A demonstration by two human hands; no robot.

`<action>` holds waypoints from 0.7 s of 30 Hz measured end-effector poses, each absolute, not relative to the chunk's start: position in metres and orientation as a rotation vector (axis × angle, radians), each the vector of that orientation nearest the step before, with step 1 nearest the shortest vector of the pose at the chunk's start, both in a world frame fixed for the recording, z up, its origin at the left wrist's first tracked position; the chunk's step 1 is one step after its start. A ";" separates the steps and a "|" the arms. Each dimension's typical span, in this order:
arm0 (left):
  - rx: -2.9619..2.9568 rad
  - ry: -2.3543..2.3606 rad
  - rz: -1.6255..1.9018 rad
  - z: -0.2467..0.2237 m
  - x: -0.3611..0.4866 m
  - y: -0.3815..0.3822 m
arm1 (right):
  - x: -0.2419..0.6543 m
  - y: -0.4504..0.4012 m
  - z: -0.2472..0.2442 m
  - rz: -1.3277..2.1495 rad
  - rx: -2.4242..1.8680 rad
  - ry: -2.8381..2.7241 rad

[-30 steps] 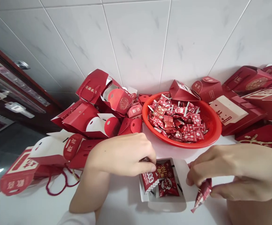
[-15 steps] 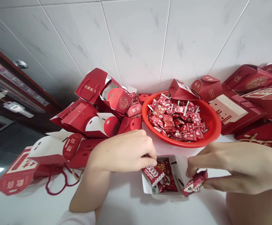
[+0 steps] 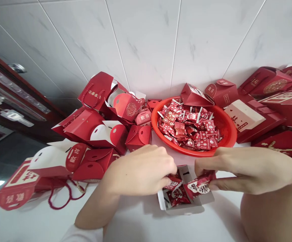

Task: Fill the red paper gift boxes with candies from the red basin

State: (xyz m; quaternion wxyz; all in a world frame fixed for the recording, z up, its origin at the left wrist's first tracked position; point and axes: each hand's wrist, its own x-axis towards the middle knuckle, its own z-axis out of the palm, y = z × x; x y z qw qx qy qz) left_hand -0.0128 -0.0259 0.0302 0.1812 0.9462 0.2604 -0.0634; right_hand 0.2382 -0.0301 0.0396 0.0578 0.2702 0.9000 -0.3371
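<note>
An opened gift box (image 3: 198, 206) with a pale inside sits on the white table, a red wrapped candy (image 3: 178, 197) lying in it. My left hand (image 3: 141, 169) is closed at the box's left side, thumb and fingers pinching another red wrapped candy (image 3: 173, 183); its fingertips are partly hidden. From the right, my right hand (image 3: 251, 171) grips a red and white wrapped candy (image 3: 198, 186) between thumb and fingers, over the box's right part. Just behind both hands stands a red plastic basket (image 3: 233, 134) heaped with similar candies (image 3: 191, 127).
Red gift boxes (image 3: 95, 164) crowd the left side, one with a rope handle (image 3: 60, 205) trailing on the table. More red boxes (image 3: 259, 117) stand at the right. A tiled wall (image 3: 146, 43) rises behind; a dark cabinet with keys (image 3: 16, 116) is at far left.
My right hand has brought its candy leftward over the box. My left hand has shifted right and slightly down with its candy, and the box sits a little further right.
</note>
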 end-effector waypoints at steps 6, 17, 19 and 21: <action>2.793 0.705 -0.214 0.016 0.006 -0.044 | 0.239 -0.028 0.038 -1.211 0.844 2.617; 2.539 0.915 -0.345 -0.002 0.031 -0.030 | 0.237 -0.027 0.038 -1.255 0.789 2.638; 2.527 0.968 -0.348 -0.002 0.032 -0.028 | 0.236 -0.027 0.038 -1.252 0.786 2.626; 2.543 0.985 -0.333 -0.002 0.031 -0.028 | 0.235 -0.027 0.039 -1.240 0.790 2.621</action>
